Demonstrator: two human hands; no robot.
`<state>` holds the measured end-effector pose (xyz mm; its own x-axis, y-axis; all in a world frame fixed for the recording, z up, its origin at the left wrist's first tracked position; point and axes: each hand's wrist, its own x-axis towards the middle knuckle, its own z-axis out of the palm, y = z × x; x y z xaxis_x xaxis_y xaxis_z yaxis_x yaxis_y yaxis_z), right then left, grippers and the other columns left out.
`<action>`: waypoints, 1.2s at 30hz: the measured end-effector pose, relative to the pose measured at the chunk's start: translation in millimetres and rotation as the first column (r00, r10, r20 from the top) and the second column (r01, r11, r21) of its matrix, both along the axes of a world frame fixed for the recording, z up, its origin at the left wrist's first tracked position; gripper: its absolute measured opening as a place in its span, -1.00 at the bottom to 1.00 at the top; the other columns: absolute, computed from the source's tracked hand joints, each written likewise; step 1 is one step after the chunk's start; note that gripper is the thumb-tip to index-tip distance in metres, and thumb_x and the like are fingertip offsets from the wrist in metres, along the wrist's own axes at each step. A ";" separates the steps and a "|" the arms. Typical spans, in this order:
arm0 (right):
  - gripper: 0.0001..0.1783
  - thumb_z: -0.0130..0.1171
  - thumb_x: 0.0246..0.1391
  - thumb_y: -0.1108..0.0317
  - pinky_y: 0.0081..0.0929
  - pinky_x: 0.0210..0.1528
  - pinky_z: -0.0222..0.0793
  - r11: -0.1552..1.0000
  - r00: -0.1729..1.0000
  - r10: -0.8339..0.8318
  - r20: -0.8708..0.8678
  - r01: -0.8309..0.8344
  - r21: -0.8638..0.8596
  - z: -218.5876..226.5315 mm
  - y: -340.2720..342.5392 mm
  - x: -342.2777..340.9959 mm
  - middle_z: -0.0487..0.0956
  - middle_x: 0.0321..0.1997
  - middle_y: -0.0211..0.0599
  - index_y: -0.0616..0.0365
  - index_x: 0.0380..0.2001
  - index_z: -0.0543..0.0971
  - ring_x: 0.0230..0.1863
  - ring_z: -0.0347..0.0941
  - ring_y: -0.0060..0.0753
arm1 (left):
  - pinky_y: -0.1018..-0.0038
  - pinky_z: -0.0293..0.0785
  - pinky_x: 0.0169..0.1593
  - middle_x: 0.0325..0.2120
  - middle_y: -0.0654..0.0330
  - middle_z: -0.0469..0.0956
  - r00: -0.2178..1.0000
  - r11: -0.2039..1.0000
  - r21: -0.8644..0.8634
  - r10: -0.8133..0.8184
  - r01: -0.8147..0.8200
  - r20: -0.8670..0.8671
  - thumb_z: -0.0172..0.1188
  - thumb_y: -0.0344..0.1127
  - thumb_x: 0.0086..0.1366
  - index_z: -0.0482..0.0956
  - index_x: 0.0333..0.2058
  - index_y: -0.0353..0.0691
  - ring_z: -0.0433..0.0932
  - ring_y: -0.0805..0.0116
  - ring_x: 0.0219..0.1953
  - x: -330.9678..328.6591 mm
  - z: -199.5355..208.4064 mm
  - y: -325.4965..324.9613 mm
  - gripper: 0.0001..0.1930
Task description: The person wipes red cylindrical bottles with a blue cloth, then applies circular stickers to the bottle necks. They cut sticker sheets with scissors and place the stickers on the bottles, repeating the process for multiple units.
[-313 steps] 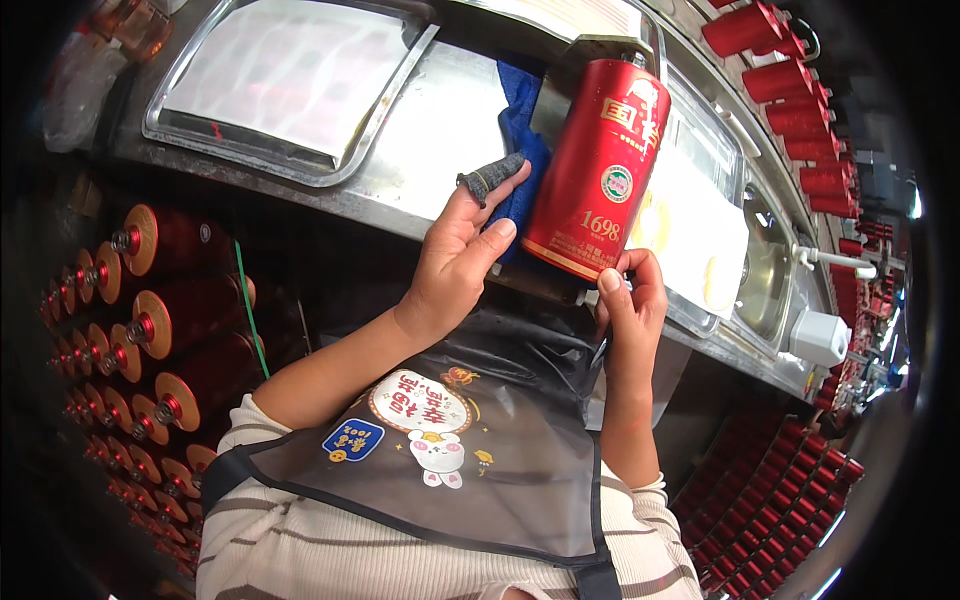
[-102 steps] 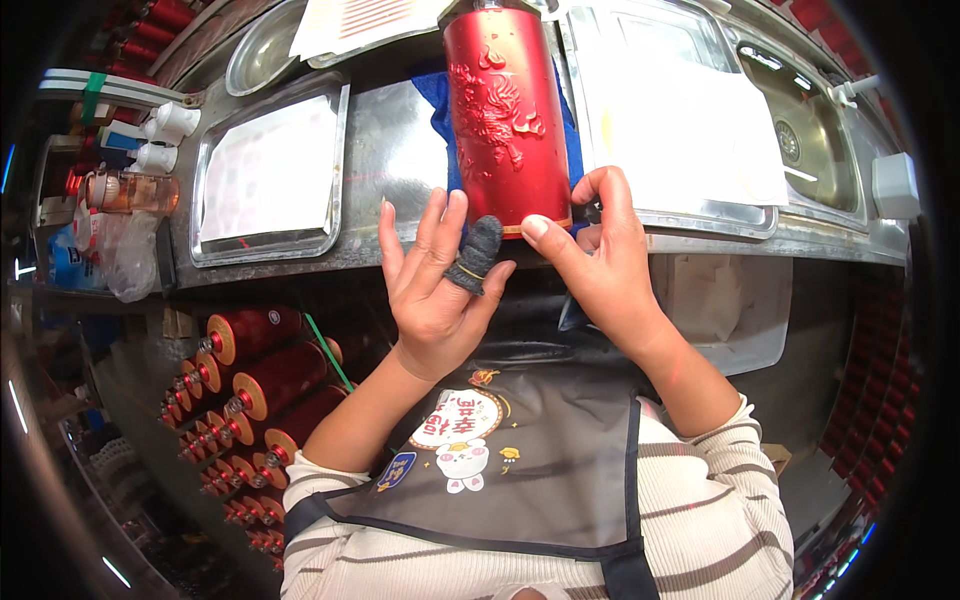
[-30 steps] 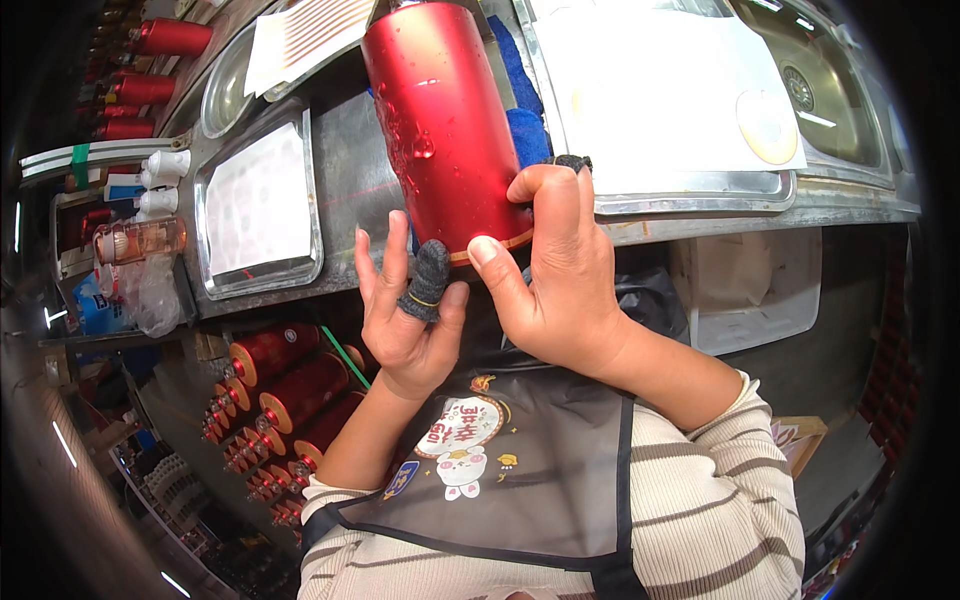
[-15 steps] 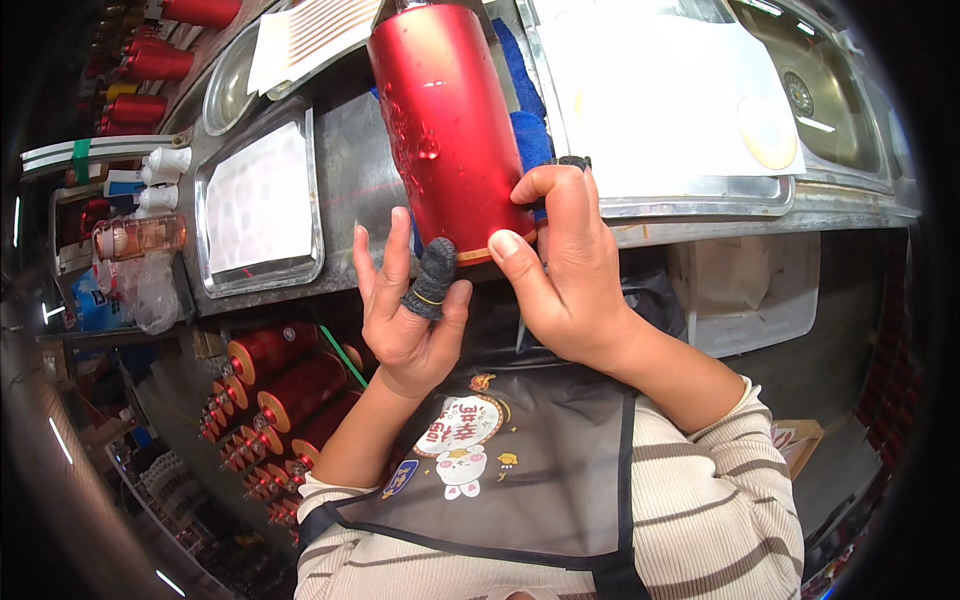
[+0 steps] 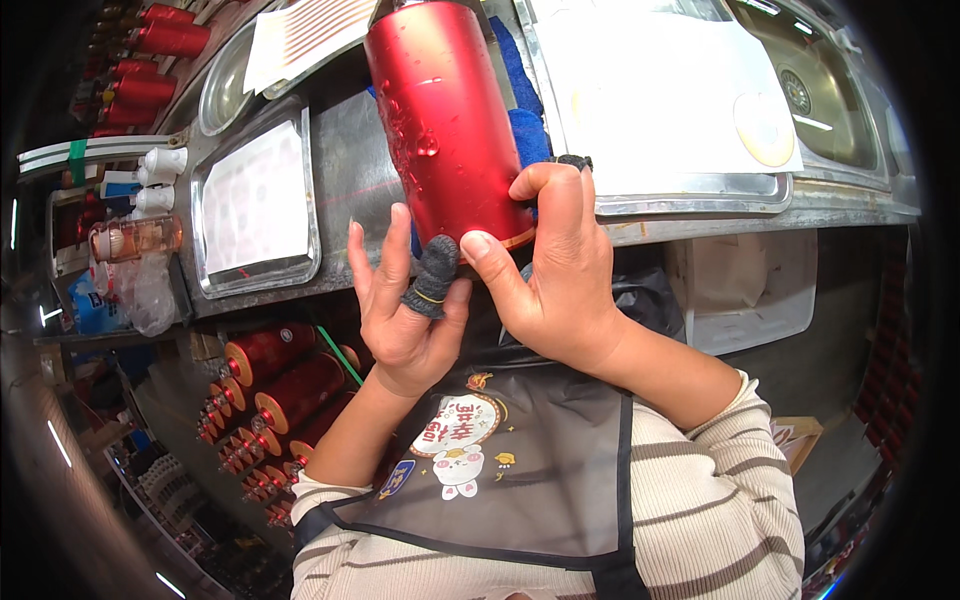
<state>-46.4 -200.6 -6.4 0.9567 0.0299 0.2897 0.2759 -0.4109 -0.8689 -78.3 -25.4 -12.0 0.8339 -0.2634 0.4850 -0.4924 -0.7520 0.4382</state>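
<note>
I find the red bottle (image 5: 445, 120) over the worktop (image 5: 347, 160), a blue cloth (image 5: 528, 140) showing beside it. The right hand (image 5: 565, 275) keeps a narrow grip on its base end. The left hand (image 5: 402, 325) is spread wide, grey finger cover (image 5: 433, 268) near the base; contact unclear.

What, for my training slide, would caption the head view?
Right hand touching the base end of a red bottle, left hand open beside it.

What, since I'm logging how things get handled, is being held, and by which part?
The red bottle, by its near, bottom end, in the right hand. Whether the left hand also touches it is unclear.
</note>
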 end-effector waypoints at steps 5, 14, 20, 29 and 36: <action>-0.54 0.22 0.15 0.19 -0.19 -0.39 0.45 0.999 0.999 0.026 -0.030 -0.025 0.025 -3.6 -2.2 -1.3 0.42 -0.12 -0.08 0.20 -0.02 0.34 -0.26 0.49 -0.04 | -0.28 -0.05 0.35 0.25 -0.30 0.35 0.999 0.997 0.064 -0.049 0.048 0.014 0.40 -0.47 0.04 0.66 -0.09 -0.35 0.51 -0.11 0.19 2.3 2.0 3.4 -0.61; -0.71 0.08 0.27 0.33 -0.23 -0.19 0.41 0.986 0.995 0.083 -0.052 -0.075 0.150 -6.9 -5.8 -2.9 0.47 -0.16 -0.08 0.20 -0.01 0.36 -0.25 0.50 -0.08 | -0.31 0.01 0.31 0.22 -0.20 0.41 0.988 0.981 0.185 -0.077 0.051 0.135 0.43 -0.38 -0.07 0.68 -0.12 -0.19 0.50 -0.19 0.16 12.0 19.3 -2.4 -0.57; -0.76 -0.06 0.27 0.55 -0.60 -0.09 0.33 0.876 0.962 0.202 -0.185 -0.093 0.473 -16.5 -20.3 -0.7 0.38 -0.08 -0.32 0.27 -0.01 0.41 -0.15 0.36 -0.56 | -0.40 0.03 0.30 0.16 -0.13 0.49 0.970 0.957 0.276 -0.146 0.089 0.193 0.29 -0.24 -0.05 0.67 -0.42 -0.20 0.45 -0.29 0.17 21.7 38.0 -16.6 -0.79; -0.80 0.03 0.21 0.59 -0.64 -0.44 0.25 0.989 0.999 0.027 0.033 -0.032 0.145 -13.3 -48.8 -21.0 0.56 -0.19 -0.33 0.27 -0.11 0.52 -0.47 0.33 -0.70 | -0.38 -0.21 0.36 0.33 -0.06 0.28 0.991 0.990 0.099 -0.111 0.103 0.081 0.44 -0.28 -0.09 0.63 0.01 -0.18 0.15 -0.14 0.42 36.2 38.0 -18.3 -0.43; -0.76 0.20 0.02 0.64 -0.36 -0.56 0.28 0.970 0.946 0.243 0.213 -0.236 -0.056 -7.3 -18.8 -27.0 0.49 -0.59 -0.19 0.23 -0.20 0.58 -0.67 0.39 -0.18 | -0.31 -0.08 0.37 0.25 -0.17 0.36 0.977 0.966 0.256 -0.098 0.047 0.191 0.32 -0.30 0.09 0.55 -0.12 -0.33 0.22 -0.19 0.37 53.1 15.1 -23.9 -0.62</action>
